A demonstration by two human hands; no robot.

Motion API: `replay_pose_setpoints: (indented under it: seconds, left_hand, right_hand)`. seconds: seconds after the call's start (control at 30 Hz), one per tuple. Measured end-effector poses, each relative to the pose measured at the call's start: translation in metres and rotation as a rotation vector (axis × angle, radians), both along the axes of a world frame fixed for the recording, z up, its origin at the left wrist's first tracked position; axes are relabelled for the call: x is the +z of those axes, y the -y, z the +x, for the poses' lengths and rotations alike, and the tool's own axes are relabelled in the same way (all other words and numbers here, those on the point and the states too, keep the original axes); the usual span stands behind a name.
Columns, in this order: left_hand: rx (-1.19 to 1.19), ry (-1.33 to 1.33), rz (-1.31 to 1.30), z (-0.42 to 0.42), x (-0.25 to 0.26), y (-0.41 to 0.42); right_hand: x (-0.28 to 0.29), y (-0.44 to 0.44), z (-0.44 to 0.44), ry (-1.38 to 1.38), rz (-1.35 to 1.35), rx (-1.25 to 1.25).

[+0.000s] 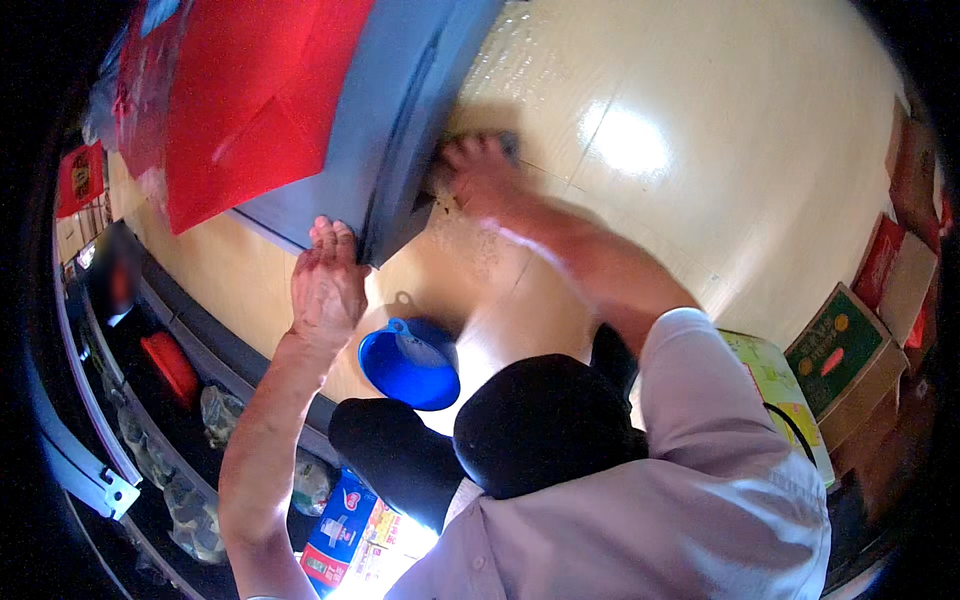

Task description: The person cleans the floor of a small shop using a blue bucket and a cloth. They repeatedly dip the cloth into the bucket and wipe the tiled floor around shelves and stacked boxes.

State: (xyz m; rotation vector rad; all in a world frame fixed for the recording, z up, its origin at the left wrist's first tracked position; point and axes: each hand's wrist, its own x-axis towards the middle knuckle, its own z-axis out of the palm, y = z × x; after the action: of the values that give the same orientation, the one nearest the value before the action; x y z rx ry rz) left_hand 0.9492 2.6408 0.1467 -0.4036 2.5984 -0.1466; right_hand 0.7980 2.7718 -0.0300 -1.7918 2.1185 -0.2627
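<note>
My left hand (328,289) rests on the lower corner of a grey cabinet or display unit (349,142), its fingers along one face and the thumb around the edge. A red sheet (255,105) covers much of that unit's top. My right hand (480,169) reaches down to the floor beside the unit's base, fingers spread and blurred by motion. Something dark, perhaps a cloth, shows at its fingertips (510,142); whether the hand grips it cannot be told. A blue plastic basin (409,367) with a looped handle stands on the floor before my knees.
Pale floor tiles (675,217) look wet in a patch (510,56) beyond my right hand. Dark specks lie near the unit's base. Cardboard boxes (847,352) line the right side. On the left runs a dark shelf (180,315) with bagged goods (191,517) and a red tray (171,367).
</note>
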Motion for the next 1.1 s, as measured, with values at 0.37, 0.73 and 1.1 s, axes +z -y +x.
replay_pose_setpoints:
  seconds: [0.37,0.73,1.1]
  left_hand:
    - [0.031,-0.012,0.033,0.0,-0.004,0.006]
    - [-0.025,-0.02,0.032,0.005,-0.005,0.009]
    - [0.011,0.078,0.021,-0.001,-0.001,0.008]
  right_hand:
    - [-0.024,-0.004,-0.098,-0.163,-0.241,-0.35]
    - [-0.033,-0.104,0.063,0.071,-0.238,0.119]
    - [0.006,-0.053,-0.012,0.363,-0.145,-0.176]
